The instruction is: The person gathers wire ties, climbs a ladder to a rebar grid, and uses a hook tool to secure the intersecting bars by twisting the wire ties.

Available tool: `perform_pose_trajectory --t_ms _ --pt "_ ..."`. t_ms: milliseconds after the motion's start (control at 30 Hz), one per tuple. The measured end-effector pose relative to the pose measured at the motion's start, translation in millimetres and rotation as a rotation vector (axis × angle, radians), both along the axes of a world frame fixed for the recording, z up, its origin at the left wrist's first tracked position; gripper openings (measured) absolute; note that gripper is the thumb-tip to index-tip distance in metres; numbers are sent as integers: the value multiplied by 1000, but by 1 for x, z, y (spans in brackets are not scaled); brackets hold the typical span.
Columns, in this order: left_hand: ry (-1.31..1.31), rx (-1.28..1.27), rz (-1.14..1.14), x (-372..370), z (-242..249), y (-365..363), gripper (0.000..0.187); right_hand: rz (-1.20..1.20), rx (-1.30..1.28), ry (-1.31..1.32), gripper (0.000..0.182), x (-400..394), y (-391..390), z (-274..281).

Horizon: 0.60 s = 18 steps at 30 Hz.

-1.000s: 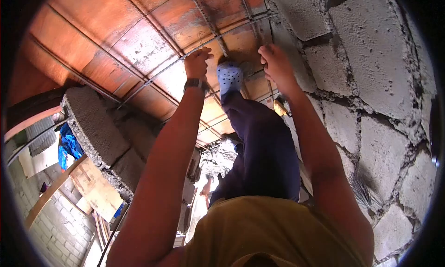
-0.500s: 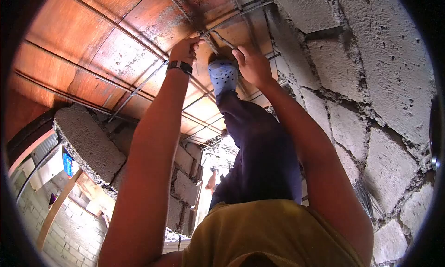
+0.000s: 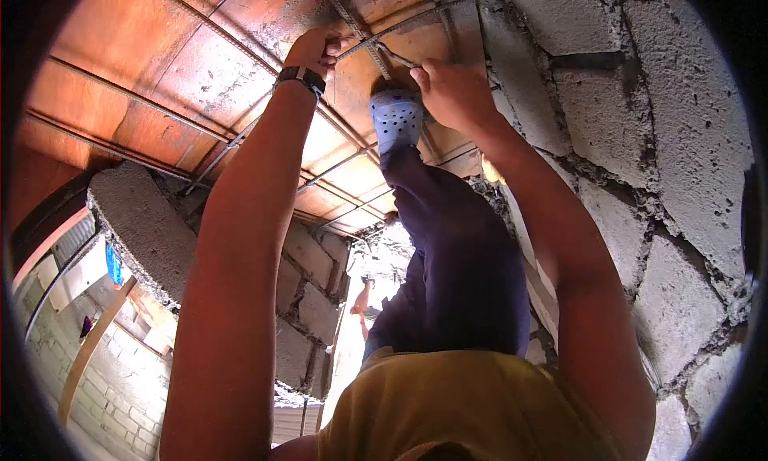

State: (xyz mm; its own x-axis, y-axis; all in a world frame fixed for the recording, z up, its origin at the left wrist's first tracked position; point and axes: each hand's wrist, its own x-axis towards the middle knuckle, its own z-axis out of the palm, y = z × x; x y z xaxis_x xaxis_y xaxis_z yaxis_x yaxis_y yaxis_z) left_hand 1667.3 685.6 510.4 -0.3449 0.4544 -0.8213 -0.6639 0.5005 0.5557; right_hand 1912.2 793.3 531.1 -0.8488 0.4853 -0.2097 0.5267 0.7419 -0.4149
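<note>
Crossed steel rebars (image 3: 352,51) run over brown wooden panels (image 3: 172,73). My left hand (image 3: 314,53), with a dark watch at its wrist, is beside a rebar crossing, its fingers curled together; what they pinch, if anything, is too small to make out. My right hand (image 3: 458,97) is closed around a thin metal tie-wire hook (image 3: 398,58). The hook's tip reaches to the crossing, just right of my left fingers. Its handle is hidden in my fist. A blue clog (image 3: 396,121) on my foot rests on the panels between my two hands, below the crossing.
A rough block wall (image 3: 608,121) rises close on my right. Another block edge (image 3: 140,221) juts out at the left, above a lower area with pale brickwork (image 3: 120,405) and a wooden strip (image 3: 96,353). A bare limb of another person (image 3: 362,301) shows beyond my legs.
My right hand has turned, and the hook lies flatter, its tip still at the crossing. My left hand has shifted slightly up and left. The whole view has tilted a little.
</note>
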Motion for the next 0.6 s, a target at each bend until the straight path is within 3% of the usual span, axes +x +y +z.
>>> perform_pose_trajectory --t_ms 100,167,200,267,300,400,433,467,533,567,600 --pt "108 39 -40 11 2 -1 25 82 -7 81 39 -8 -2 -12" --pt "405 46 -169 34 -18 -12 24 -577 -1255 -6 36 -1 -14 -3" --pt "596 107 -293 47 -18 -16 25 -569 -1253 -6 36 4 -17 -11" --pt "455 -9 -246 67 3 -14 27 -626 -2429 275 32 13 -29 -35" --pt "505 -15 -371 63 3 -13 27 -637 -2618 386 31 10 -39 -36" --pt "378 -29 -387 51 0 -14 25 -566 -2795 453 32 11 -42 -42" --pt "520 145 -437 57 -18 -24 22 -507 -2826 464 32 10 -42 -44" --pt "504 294 -318 64 -44 -29 17 -510 -2827 463 32 10 -39 -46" --pt "492 202 -39 93 -55 -15 25 -481 -2825 348 30 11 -29 -47" --pt "575 185 -43 99 -66 -8 27 -487 -2825 346 30 11 -20 -49" --pt "680 77 -36 109 -43 -2 29 -480 -2677 238 31 11 -10 -48"
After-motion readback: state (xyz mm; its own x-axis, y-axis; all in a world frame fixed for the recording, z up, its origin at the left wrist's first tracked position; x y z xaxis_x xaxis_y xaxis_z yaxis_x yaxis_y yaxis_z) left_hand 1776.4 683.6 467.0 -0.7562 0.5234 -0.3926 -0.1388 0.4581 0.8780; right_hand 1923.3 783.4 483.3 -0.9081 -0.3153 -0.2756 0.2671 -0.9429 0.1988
